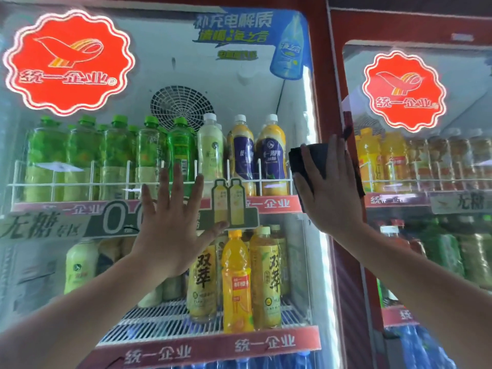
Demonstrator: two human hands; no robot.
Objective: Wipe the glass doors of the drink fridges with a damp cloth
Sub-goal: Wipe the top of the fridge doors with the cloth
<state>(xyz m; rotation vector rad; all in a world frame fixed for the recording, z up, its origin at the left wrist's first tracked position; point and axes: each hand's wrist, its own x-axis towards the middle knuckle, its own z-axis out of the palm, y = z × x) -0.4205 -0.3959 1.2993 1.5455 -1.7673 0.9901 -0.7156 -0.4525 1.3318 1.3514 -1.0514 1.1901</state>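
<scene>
Fingers (170,182) of the left hand (170,230) are spread wide and flat against the glass door (165,70) of the left drink fridge, holding nothing. The right hand (330,193), at about 3 o'clock from the left, presses a dark cloth (306,158) with open, extended fingers against the door's right edge, by the red frame (323,102). Behind the glass stand green-capped bottles (114,153) (upper shelf) and an orange juice bottle (237,280) at 6 o'clock below. A second fridge door (466,65) lies further right.
</scene>
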